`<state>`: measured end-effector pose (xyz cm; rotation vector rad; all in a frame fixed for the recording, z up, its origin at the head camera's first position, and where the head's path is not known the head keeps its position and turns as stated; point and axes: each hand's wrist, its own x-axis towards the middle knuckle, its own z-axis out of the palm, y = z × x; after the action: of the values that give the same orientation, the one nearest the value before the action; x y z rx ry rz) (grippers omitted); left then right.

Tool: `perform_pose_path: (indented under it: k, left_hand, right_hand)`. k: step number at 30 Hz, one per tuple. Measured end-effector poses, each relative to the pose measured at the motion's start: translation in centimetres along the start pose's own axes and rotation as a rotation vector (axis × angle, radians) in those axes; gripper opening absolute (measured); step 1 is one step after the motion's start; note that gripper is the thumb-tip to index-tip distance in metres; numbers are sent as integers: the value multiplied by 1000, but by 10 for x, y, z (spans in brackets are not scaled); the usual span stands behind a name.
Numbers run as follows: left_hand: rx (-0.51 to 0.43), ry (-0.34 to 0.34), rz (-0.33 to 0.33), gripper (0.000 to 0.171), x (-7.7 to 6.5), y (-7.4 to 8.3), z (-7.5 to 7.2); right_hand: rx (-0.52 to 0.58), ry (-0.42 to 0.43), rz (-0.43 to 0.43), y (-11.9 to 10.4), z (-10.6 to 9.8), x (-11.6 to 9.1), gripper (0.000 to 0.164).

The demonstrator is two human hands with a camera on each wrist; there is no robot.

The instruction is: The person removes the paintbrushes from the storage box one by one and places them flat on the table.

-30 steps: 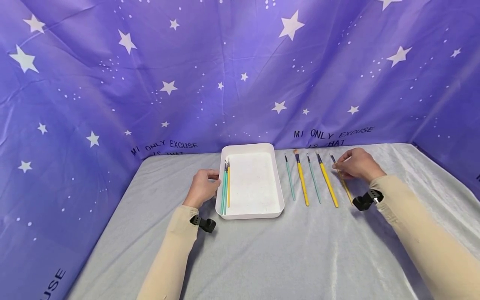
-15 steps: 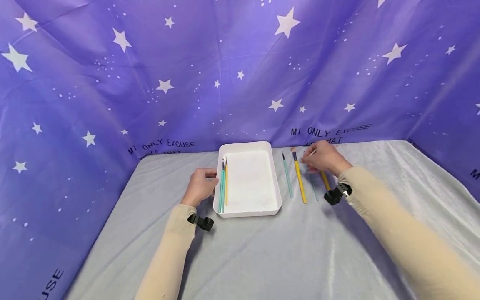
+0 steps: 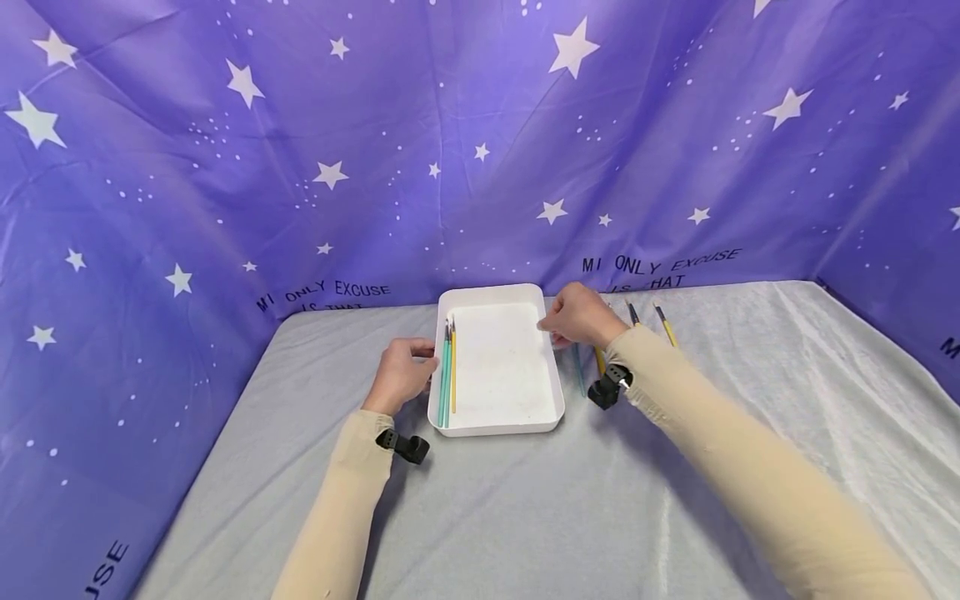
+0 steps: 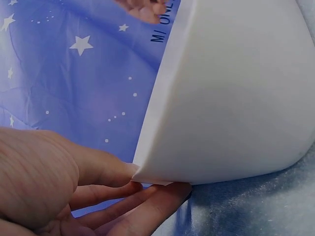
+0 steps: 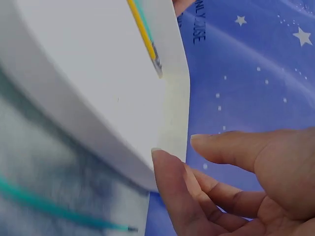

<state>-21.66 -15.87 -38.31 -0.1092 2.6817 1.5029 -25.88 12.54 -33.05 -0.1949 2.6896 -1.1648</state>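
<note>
A white rectangular tray (image 3: 506, 367) lies on the grey cloth. Inside it, along the left wall, rest two teal paintbrushes (image 3: 442, 387) and a yellow paintbrush (image 3: 453, 375). My left hand (image 3: 397, 377) pinches the tray's left wall; in the left wrist view the thumb (image 4: 110, 169) meets the rim, with fingers against the outer side. At the tray's right rim, my right hand (image 3: 583, 317) holds nothing. Its thumb (image 5: 221, 147) and index finger (image 5: 172, 182) stand apart in the right wrist view, fingertips close to the wall.
Right of the tray, several paintbrushes lie in a row, partly hidden by my right arm: a teal brush (image 3: 579, 375), a yellow handle (image 3: 600, 360), a dark ferrule (image 3: 633, 313) and another yellow brush (image 3: 669, 333). A purple star-printed curtain (image 3: 405, 125) stands behind.
My right hand has moved left from the rightmost yellow brush, over the row, to the tray's right rim. The brushes stay on the cloth. My left hand remains at the tray's left wall.
</note>
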Motion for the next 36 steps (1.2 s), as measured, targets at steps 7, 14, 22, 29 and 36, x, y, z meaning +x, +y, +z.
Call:
perform_pose_path:
  k: [7,14,22,29,36]
  left_hand:
    - [4,-8,-2,35,1,0,0]
    - [3,-11,14,35,2,-1,-2]
    - [-7,-36,4,35,1,0,-2]
    - [-13,-43,19,35,2,-1,-4]
    - [-38,-80,13,38,2,-1,-4]
  right_hand:
    - [-6,-33,-8,-20,27,9,17]
    - [11,-49,-10,-38,50,16,15]
    - [-19,-65,41,-55,76,24,12]
    - [-38,-94,52,-67,98,32,12]
    - [-79,-142,105,-71,117,43,23]
